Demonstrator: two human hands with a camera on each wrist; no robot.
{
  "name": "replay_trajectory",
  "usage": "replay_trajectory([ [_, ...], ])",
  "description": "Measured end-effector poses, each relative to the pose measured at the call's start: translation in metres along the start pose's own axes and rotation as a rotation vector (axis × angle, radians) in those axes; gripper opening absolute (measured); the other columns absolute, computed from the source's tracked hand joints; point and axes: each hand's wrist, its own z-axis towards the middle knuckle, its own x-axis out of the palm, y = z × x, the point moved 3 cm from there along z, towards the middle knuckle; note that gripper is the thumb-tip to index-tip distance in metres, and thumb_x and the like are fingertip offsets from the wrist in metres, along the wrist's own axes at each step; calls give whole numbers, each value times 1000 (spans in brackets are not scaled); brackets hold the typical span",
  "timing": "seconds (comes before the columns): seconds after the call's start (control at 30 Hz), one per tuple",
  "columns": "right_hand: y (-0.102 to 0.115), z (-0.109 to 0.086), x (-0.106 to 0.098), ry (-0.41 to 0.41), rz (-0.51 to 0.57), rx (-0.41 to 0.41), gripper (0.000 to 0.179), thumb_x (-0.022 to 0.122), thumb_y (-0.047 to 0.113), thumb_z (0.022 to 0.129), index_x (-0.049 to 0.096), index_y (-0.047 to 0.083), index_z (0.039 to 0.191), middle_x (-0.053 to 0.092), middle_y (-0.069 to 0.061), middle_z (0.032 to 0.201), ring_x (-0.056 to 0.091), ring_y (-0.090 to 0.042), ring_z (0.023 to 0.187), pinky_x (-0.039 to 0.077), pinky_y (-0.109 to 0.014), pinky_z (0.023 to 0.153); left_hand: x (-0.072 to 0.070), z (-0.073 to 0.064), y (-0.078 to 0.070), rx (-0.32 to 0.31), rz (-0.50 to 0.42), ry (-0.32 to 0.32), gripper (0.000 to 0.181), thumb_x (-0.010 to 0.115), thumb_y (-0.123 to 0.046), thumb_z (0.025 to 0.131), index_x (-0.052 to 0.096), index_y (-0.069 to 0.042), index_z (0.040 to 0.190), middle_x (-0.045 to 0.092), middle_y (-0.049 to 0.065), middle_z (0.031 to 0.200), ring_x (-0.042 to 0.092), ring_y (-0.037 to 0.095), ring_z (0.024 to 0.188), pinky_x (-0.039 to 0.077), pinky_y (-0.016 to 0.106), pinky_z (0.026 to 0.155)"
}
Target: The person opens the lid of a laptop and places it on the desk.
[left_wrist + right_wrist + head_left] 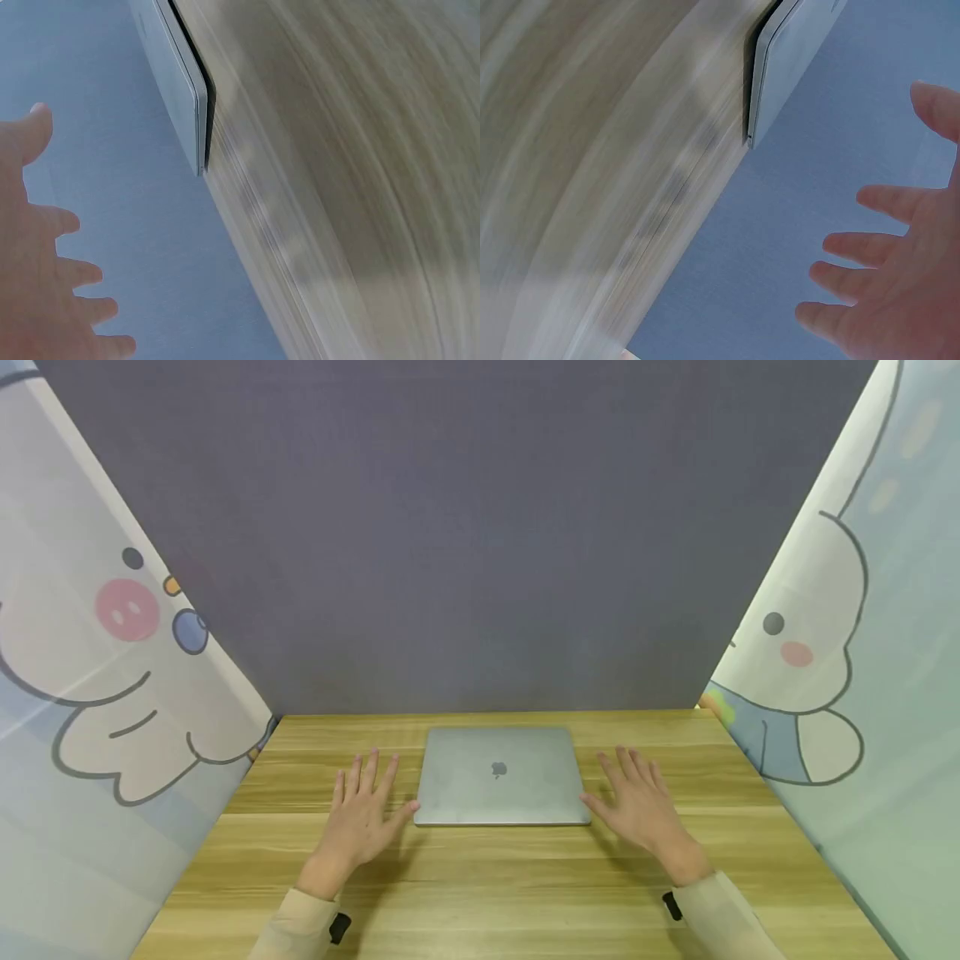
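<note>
A closed silver laptop (498, 789) with a dark apple logo on its lid lies flat on the wooden table, centred between the hands. My left hand (362, 822) is spread at its left side, the thumb tip right by the front left corner in the head view. On the other side my right hand (637, 806) is spread too, its thumb overlapping the laptop's right edge in that view. Both wrist views show the hands raised above the tabletop, apart from the laptop (180, 90), fingers extended. Neither hand holds anything.
The wood-grain table (487, 893) ends at a tall dark grey panel (487, 535) behind the laptop. Pale curtains with cartoon animals hang at the left (67, 735) and right (900, 652). Small black devices sit at both sleeve cuffs.
</note>
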Motion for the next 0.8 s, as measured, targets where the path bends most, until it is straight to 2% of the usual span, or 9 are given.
replay_trajectory([
  [0.33,1,2,4,7,49,-4,77,57,53,100,43,-4,150,34,-38,153,30,-57,141,27,-70,112,7,1,-3,38,-42,-17,80,54,-51,102,23,-7,162,7,28,166,2,50,152,8,72,117],
  [0.6,-4,6,7,47,121,28,74,58,48,101,40,-4,152,40,-38,148,41,-59,133,41,-73,99,11,10,-7,56,-88,-52,72,51,-49,104,33,-4,158,17,27,164,15,49,150,18,74,114],
  [0.8,0,11,5,53,150,25,69,60,43,101,44,-5,149,46,-38,142,47,-58,127,43,-71,97,14,13,-9,56,-101,-98,67,54,-45,104,39,-3,155,27,31,159,27,53,144,28,74,109],
])
